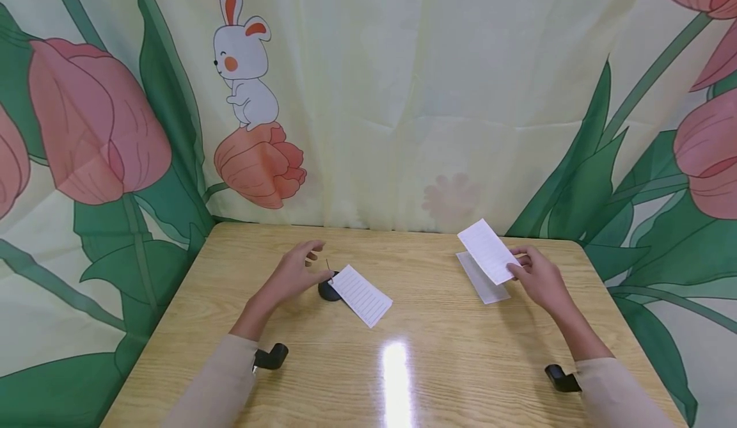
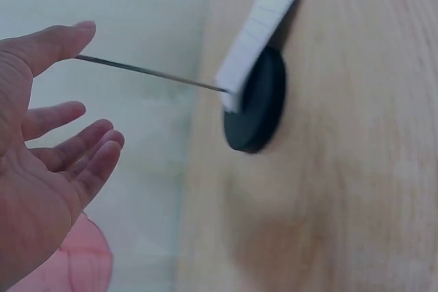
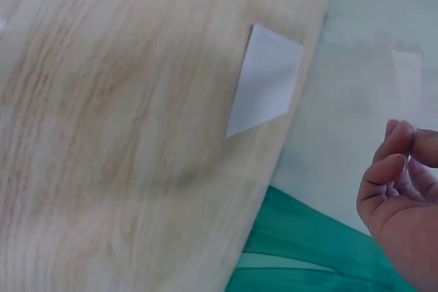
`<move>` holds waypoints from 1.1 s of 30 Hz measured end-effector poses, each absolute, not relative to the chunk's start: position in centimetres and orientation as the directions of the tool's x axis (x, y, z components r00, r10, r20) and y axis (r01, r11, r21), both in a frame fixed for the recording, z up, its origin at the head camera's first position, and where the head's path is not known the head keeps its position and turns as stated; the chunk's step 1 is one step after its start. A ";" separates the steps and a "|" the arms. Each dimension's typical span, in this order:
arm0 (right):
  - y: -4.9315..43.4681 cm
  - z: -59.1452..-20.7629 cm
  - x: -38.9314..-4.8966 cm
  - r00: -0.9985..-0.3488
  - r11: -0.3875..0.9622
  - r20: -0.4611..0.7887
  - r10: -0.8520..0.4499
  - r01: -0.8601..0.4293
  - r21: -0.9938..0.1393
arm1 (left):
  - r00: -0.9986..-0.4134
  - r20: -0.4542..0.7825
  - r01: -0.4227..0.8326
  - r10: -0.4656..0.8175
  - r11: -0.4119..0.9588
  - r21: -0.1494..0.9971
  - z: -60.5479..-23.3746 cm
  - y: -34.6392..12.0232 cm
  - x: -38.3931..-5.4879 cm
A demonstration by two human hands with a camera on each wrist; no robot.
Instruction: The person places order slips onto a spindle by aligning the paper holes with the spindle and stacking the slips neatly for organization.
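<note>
A black round base (image 1: 329,290) with a thin upright metal spike (image 2: 150,72), a paper spike, stands on the table. One corner of a lined paper slip (image 1: 364,297) is threaded low on the spike, the slip lying slanted over the base. My left hand (image 1: 296,270) is beside it with fingers spread and loosely bent, holding nothing; the thumb overlaps the spike's tip in the left wrist view. Farther right, my right hand (image 1: 537,276) pinches another lined slip (image 1: 487,250) by its edge between thumb and fingers, raised above the table. Below it a blank-faced slip (image 3: 265,81) lies flat.
The wooden table (image 1: 322,377) ends at the back against a curtain (image 1: 368,95) printed with tulips and a rabbit. A black wrist device (image 1: 272,356) shows at the left sleeve, and a similar black device (image 1: 562,378) at the right sleeve.
</note>
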State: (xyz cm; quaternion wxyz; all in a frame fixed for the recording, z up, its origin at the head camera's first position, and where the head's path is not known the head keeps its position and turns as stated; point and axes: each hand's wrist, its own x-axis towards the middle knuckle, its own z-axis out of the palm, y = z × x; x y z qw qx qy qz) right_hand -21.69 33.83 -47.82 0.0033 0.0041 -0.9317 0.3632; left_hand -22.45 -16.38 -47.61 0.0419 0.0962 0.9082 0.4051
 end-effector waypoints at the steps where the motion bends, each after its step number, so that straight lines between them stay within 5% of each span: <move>1: 33.6 -47.6 -21.6 -1.000 0.734 0.014 -0.014 -0.019 -0.679 | -0.978 0.004 0.141 0.207 0.653 0.744 -47.4 -16.3 -22.4; 18: 29.1 -44.1 -21.4 -0.976 0.676 0.141 -0.167 -0.218 -0.704 | -0.944 0.226 0.323 0.238 0.551 0.769 -42.9 -13.1 -22.4; 33: 25.9 -43.1 -21.6 -0.942 0.569 0.162 -0.295 -0.310 -0.762 | -0.944 0.229 0.312 0.237 0.421 0.852 -41.8 -8.5 -23.2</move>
